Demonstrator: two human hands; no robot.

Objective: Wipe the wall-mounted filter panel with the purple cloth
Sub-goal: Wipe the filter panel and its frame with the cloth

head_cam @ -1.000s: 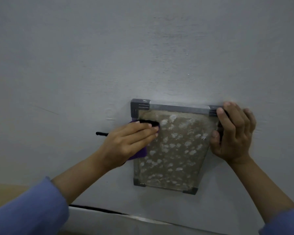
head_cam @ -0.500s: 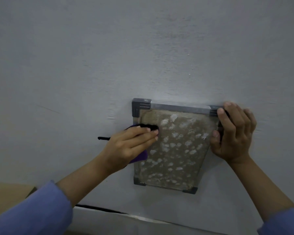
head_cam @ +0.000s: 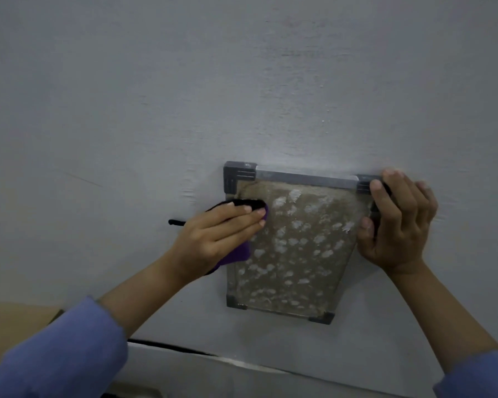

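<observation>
I am pressing the purple cloth [head_cam: 236, 254] to the left edge of the filter panel [head_cam: 293, 248] on the grey wall [head_cam: 156, 110].

My left hand [head_cam: 213, 239] is lying flat, fingers straight on the cloth; my right hand [head_cam: 397, 222] is gripping the panel's upper right corner, fingers curled round its frame.

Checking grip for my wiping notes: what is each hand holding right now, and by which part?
The right hand grips the filter panel at its upper right corner. The left hand presses the purple cloth flat against the panel's left edge.
</observation>
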